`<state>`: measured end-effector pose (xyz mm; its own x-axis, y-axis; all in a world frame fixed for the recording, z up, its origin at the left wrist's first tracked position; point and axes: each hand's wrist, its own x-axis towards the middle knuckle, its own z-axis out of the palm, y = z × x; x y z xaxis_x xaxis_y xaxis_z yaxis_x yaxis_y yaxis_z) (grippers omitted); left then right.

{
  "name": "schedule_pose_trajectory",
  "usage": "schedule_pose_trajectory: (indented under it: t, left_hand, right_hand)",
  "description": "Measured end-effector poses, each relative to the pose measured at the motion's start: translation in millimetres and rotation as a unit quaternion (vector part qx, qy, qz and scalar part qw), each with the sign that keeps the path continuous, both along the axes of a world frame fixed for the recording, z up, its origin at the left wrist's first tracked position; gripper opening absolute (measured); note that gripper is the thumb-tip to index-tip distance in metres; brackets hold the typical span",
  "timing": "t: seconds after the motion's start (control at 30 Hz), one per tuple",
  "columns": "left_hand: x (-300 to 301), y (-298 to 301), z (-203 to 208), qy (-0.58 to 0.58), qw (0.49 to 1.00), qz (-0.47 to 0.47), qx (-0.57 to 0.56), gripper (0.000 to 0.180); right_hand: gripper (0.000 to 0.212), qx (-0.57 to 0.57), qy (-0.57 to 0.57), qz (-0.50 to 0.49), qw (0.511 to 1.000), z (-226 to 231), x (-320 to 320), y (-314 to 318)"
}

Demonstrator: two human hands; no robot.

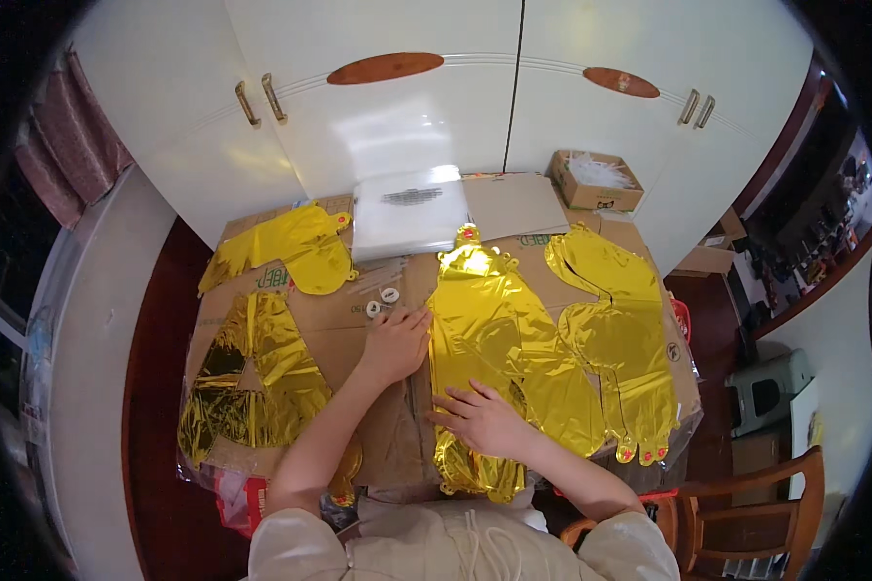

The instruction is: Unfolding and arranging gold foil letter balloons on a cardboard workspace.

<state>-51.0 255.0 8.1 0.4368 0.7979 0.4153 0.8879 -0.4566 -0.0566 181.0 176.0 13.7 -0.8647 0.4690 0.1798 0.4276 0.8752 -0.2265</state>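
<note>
A stack of flat, uninflated gold foil balloons point(475, 334) lies before me at the middle of the cardboard-covered table, with a red mark on its top tab. My left hand point(400, 346) rests at the stack's left edge, its fingers stretched out. Lower down, my right hand point(484, 420) lies flat on the foil with fingers spread. Neither hand grips anything. Just beyond my left hand are two small white round pieces point(389, 294). More gold foil balloons lie around: one shaped like a letter A point(295, 353) at left, another point(310, 247) at far left, and a curved one point(615, 334) at right.
Clear plastic bags point(407, 213) are piled at the table's back, beside a cardboard sheet point(518, 205). A small carton point(596, 182) of white strips stands back right. White cabinets point(407, 116) rise behind the table. A wooden chair point(756, 523) is at the lower right.
</note>
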Motion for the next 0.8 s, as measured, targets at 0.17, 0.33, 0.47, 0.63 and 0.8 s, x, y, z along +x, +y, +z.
schedule_pose_trajectory:
  t: [0.17,0.33,0.47,0.63,0.8]
  left_hand:
    - [0,10,0,0.027,0.999,0.026,-0.008,0.037]
    - [0,10,6,0.022,0.998,0.051,-0.023,0.040]
    - [1,2,13,0.001,0.990,0.070,-0.120,0.055]
    - [1,-19,15,-0.040,0.990,-0.043,-0.129,0.070]
    - [6,-36,23,0.013,0.977,-0.055,-0.206,0.077]
  right_hand:
    - [0.050,0.005,0.004,-0.006,1.000,2,-1,0]
    - [0.053,-0.001,0.021,-0.021,1.000,0,-3,0]
    - [0.055,0.011,0.024,-0.015,1.000,-3,-3,0]
    - [0.049,-0.019,0.056,-0.017,0.998,5,3,3]
    - [0.045,-0.020,0.065,-0.096,0.993,34,37,7]
